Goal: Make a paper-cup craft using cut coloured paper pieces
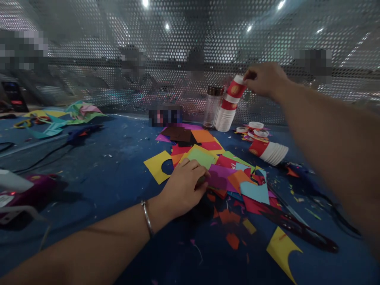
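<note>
My right hand [265, 80] reaches to the back and pinches the top paper cup [236, 88] of a tall upside-down stack. The cup is red and white with a gold emblem and leans to the right. Below it stand the stacked white cups [225, 120], with a clear jar [209, 111] with a dark lid close on their left. My left hand [187, 184], a silver bracelet on its wrist, rests on a pile of coloured paper pieces. Its fingers are curled beside a purple sheet [221, 177]; whatever is under them is hidden. A light green sheet [202, 156] lies just behind.
Another cup stack [268, 152] lies on its side at right, near white rings [255, 130]. Dark-handled scissors [308, 233] and a blue glue gun [305, 178] lie at right. A second glue gun [80, 134] and a purple device [32, 190] are at left. Perforated metal [178, 75] stands behind.
</note>
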The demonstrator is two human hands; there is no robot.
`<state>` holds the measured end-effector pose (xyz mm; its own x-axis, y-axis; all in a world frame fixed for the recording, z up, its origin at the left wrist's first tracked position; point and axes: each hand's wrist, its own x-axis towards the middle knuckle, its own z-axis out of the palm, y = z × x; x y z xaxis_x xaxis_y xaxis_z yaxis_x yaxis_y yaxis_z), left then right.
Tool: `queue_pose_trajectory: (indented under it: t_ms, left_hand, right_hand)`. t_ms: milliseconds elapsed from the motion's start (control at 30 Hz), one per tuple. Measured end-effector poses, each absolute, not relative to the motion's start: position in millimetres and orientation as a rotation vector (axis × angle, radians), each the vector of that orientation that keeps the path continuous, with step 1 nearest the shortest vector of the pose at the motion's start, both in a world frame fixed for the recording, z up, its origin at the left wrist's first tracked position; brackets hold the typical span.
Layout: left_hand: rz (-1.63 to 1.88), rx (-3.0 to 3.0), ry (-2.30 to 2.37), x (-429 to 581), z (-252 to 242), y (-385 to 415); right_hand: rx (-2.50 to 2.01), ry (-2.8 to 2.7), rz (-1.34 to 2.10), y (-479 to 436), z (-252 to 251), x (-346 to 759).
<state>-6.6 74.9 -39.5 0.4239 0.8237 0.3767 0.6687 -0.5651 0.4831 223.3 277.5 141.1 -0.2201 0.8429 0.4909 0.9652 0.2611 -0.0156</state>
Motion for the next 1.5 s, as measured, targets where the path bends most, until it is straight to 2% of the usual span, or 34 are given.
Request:
queue_pose_trajectory:
  t_ms: [267, 467, 567, 700, 900, 1067, 1233, 1333, 1500]
  left_hand:
    - [1.114, 2.391, 1.320, -4.4, -39.8, 72.0]
    - [1.507, 2.156, 1.353, -1.7, -37.4, 66.0]
    - [1.449, 2.117, 1.336, 1.9, -32.7, 61.7]
    - [1.245, 2.059, 1.303, 8.2, -26.1, 54.8]
    - [1.351, 1.824, 1.216, 6.3, -25.3, 54.2]
    - [1.504, 1.569, 0.963, 4.5, -30.4, 60.9]
    - [1.525, 1.555, 0.935, 8.4, -28.7, 54.9]
    - [1.509, 1.499, 0.938, 11.2, -24.6, 47.7]
    - [1.435, 1.363, 0.922, 13.3, -20.0, 44.4]
  right_hand:
    - [-1.512, -1.974, -0.507, 220.6, 143.0, 236.2]
    - [-1.138, -2.276, -0.113, 139.1, 105.5, 237.0]
    - [-0.909, -2.455, 0.031, 101.4, 83.6, 229.5]
    - [-0.858, -2.522, 0.078, 69.7, 65.1, 218.6]
    - [-1.169, -2.355, 0.267, 49.9, 56.4, 246.3]
    - [-1.473, -2.615, 0.461, 38.4, 45.8, 288.6]
    - [-1.802, -2.604, 0.548, 27.9, 35.9, 296.8]
    - [-1.859, -2.610, 0.453, 26.3, 33.9, 295.8]
    - [-1.734, -2.665, 0.488, 28.9, 31.7, 304.6]
